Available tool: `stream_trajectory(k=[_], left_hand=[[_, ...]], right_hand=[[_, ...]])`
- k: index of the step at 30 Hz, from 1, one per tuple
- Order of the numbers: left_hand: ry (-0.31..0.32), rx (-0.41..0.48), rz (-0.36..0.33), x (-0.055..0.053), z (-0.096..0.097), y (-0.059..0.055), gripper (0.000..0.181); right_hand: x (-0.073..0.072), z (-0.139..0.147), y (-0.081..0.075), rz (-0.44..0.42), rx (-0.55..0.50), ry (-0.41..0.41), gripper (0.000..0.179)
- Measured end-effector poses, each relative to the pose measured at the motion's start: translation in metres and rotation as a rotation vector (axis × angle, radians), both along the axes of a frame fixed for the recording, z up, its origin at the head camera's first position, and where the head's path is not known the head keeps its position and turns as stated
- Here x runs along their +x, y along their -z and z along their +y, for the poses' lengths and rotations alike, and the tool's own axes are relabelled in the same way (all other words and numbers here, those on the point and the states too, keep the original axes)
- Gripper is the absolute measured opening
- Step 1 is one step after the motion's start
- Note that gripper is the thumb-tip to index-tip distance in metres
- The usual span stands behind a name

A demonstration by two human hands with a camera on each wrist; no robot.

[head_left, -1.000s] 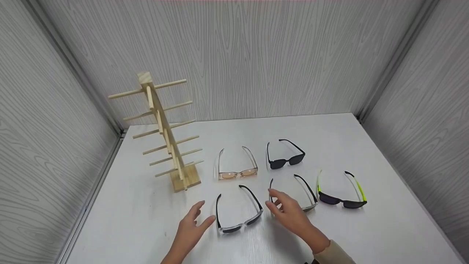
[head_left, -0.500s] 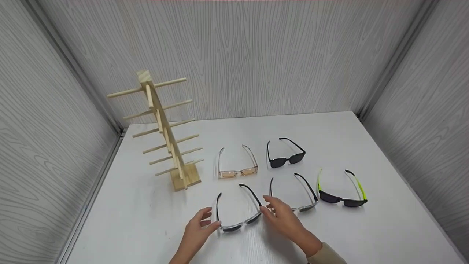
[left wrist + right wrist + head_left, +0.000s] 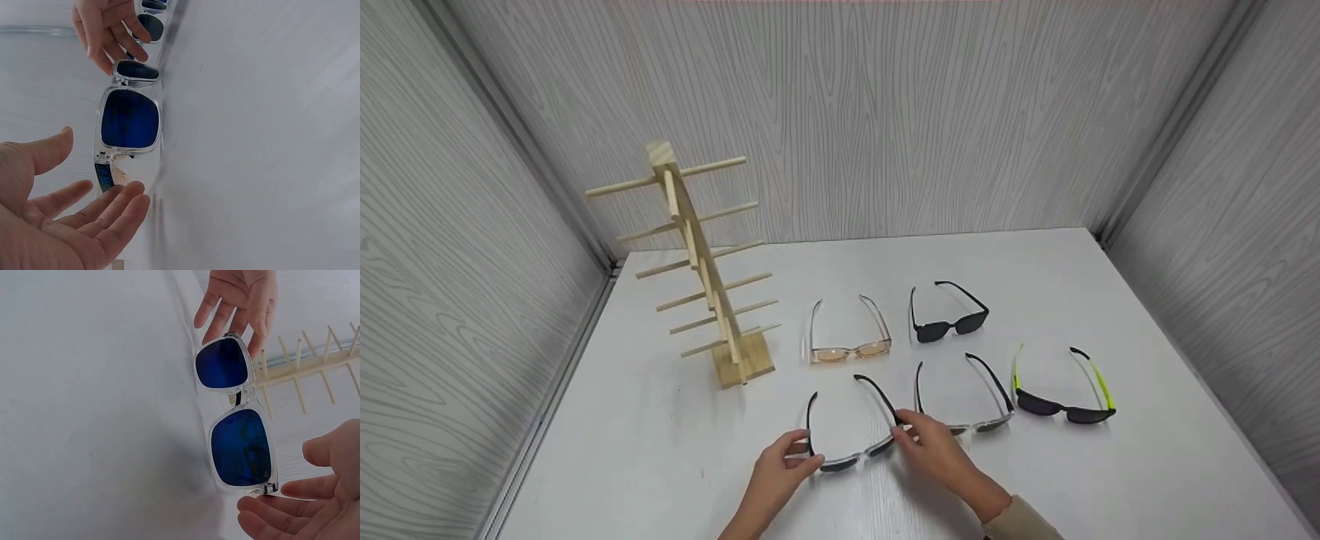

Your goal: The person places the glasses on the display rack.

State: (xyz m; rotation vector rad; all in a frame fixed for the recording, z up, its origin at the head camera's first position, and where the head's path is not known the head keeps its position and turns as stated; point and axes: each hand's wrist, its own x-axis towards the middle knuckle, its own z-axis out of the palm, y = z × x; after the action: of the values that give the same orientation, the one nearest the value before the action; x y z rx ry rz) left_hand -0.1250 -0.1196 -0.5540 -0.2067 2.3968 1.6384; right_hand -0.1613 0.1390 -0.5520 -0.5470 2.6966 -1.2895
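Sunglasses (image 3: 838,466) with a clear frame, dark temples and dark lenses stand on the white table, temples pointing away from me; the lenses look blue in the wrist views. My left hand (image 3: 778,472) is at their left hinge. In the left wrist view its fingers (image 3: 121,216) reach beside the temple, with the thumb apart from the frame. My right hand (image 3: 941,454) is at the right hinge, and in the right wrist view its fingertips (image 3: 250,502) lie right at the frame's corner, thumb spread away. A second clear-framed pair (image 3: 991,424) lies just right of that hand, partly covered by it.
A wooden peg rack (image 3: 709,277) stands upright at the left, bare of glasses. Behind lie peach-tinted glasses (image 3: 851,352) and black sunglasses (image 3: 952,328). Sunglasses with neon-yellow temples (image 3: 1065,411) are at the right. Grey wood-grain panels (image 3: 840,120) enclose the table (image 3: 607,450).
My right hand has moved left from the second clear-framed pair to the right hinge of the nearer pair. My left hand has moved right to the left hinge. The glasses stay in place.
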Motion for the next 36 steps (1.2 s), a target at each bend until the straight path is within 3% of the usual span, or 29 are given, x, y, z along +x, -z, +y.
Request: stream_trajectory(k=[10,16,24,36], left_hand=[[-0.025,0.070,-0.021,-0.003,0.000,0.008,0.047],[-0.043,0.091,0.023,-0.003,0.002,0.011,0.041],[-0.023,0.155,-0.028,0.000,0.002,0.011,0.054],[-0.054,0.228,-0.020,0.002,-0.003,0.017,0.052]], right_hand=[[-0.003,-0.005,0.007,-0.017,-0.041,0.033,0.040],[-0.004,-0.008,0.013,-0.024,-0.042,0.066,0.041],[-0.003,-0.008,0.015,-0.024,-0.066,0.077,0.039],[-0.004,-0.010,0.017,-0.064,-0.133,0.048,0.041]])
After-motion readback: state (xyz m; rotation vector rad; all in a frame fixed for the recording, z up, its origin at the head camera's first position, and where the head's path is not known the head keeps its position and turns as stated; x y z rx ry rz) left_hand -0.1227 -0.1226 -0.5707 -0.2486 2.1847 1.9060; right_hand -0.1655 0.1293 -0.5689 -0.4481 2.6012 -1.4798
